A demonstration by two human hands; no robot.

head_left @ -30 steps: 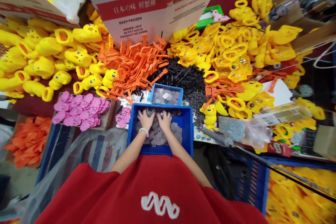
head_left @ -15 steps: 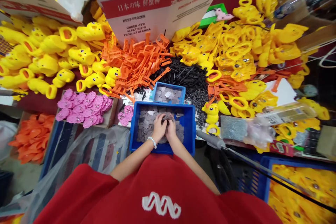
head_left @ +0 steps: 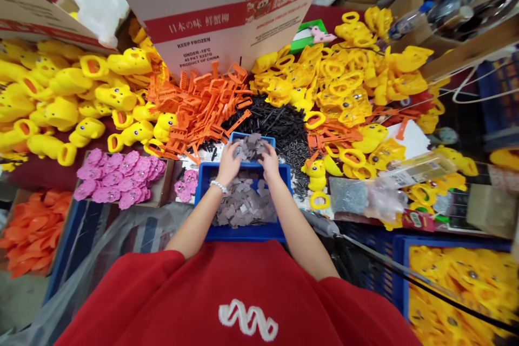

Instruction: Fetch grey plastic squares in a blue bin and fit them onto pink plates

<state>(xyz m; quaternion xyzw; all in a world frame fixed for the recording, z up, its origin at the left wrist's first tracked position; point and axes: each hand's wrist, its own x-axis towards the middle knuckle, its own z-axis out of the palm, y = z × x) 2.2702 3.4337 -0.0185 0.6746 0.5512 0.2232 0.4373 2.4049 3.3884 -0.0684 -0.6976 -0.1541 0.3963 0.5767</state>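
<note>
My left hand (head_left: 229, 165) is at the left side of the small blue tray (head_left: 267, 141), its fingers apart at the edge of a heap of thin grey square pieces (head_left: 252, 147). Across the heap my right hand (head_left: 270, 163) has its fingers spread and slightly curled. The heap lies in the small tray and rises above its rim. Both forearms reach over the larger blue bin (head_left: 243, 233), where more loose grey pieces (head_left: 242, 206) cover the floor. My palms are turned inward and partly hidden.
Black pins (head_left: 279, 119) and orange plastic parts (head_left: 203, 102) lie piled behind the trays. Yellow duck-shaped pieces (head_left: 115, 97) fill the left, with yellow shells (head_left: 340, 81) on the right. A box of pink flower parts (head_left: 121, 175) stands at left. A grey-handled tool (head_left: 320, 223) is right of the bin.
Both hands have moved forward from the larger bin to the small tray and spread apart. A heap of grey pieces now sits in the small tray. The view has shifted slightly.
</note>
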